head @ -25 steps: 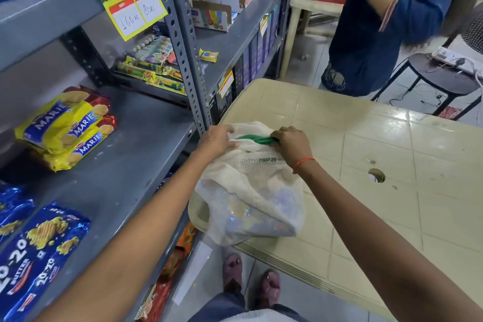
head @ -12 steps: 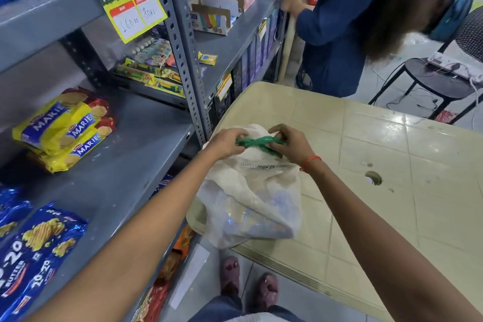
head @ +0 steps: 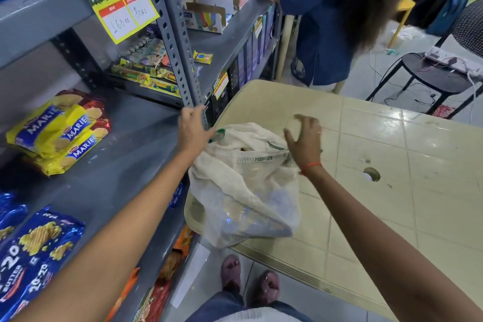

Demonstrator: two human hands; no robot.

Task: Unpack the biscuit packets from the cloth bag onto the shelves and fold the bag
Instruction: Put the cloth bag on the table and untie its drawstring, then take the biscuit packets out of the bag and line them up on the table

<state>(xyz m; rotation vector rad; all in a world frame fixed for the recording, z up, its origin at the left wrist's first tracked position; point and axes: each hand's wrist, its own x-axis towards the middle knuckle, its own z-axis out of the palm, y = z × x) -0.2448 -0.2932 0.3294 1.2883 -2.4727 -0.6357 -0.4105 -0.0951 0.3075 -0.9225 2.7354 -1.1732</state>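
Observation:
The off-white cloth bag [head: 243, 185] sits on the near-left corner of the beige table [head: 392, 165], its mouth pulled apart. Packets show faintly through the cloth. My left hand [head: 193, 129] is closed at the bag's left rim, where the green handle [head: 219, 133] sticks out. My right hand [head: 304, 140] hovers over the right rim, blurred, with its fingers spread and nothing in them. On the grey shelf [head: 117, 172] to the left lie yellow Marie biscuit packets [head: 60, 131] and blue 20-20 cookie packets [head: 34, 251].
A person in dark blue [head: 326, 21] stands at the far end of the shelving. A slotted shelf post [head: 172, 34] rises just beyond my left hand. A black stool [head: 433, 76] with a power strip stands at the back right. My feet [head: 248, 277] are below the table edge.
Both hands gripped the green handles together at the bag's top. They have since moved apart, the bag's mouth has come open, and my right hand has let go with fingers spread.

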